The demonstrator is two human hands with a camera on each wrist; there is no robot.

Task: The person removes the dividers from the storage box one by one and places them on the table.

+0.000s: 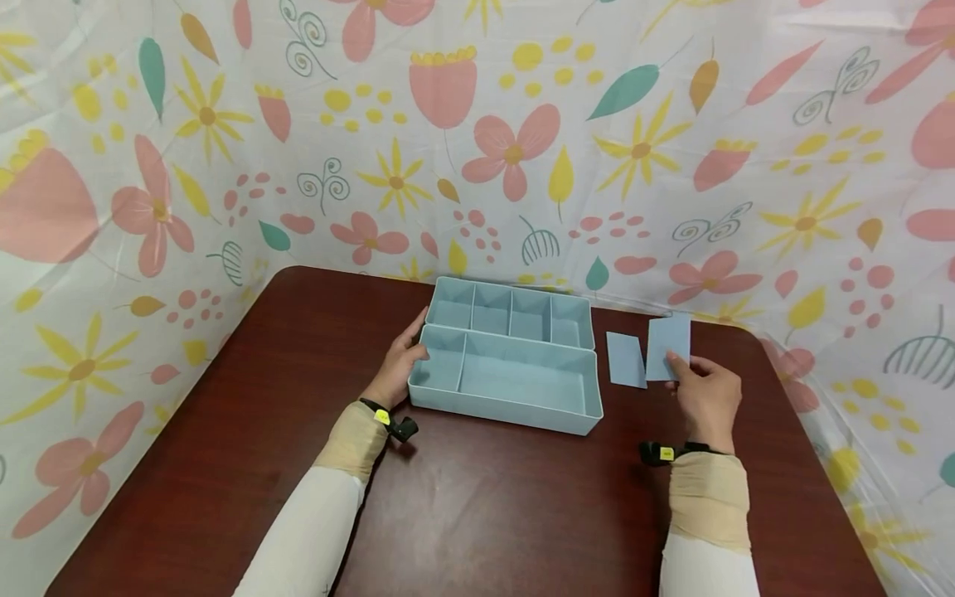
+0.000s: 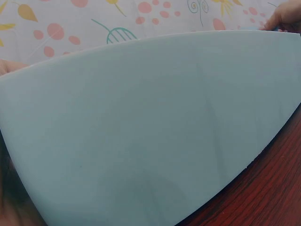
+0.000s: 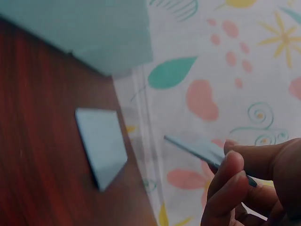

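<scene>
A pale blue organiser tray (image 1: 515, 402) with several compartments stands in the middle of the dark wooden table (image 1: 462, 514). My left hand (image 1: 399, 365) holds its left end, fingers against the wall; that wall (image 2: 155, 127) fills the left wrist view. To the right of the tray, my right hand (image 1: 701, 390) pinches a flat blue divider panel (image 1: 668, 347) and holds it lifted off the table. The panel's edge (image 3: 197, 148) shows between my fingers (image 3: 230, 181) in the right wrist view. A second blue panel (image 1: 625, 359) (image 3: 101, 141) lies flat on the table beside it.
A floral cloth backdrop (image 1: 477, 141) hangs close behind and around the table. The table's back edge runs just behind the tray, and its right edge is near the right hand.
</scene>
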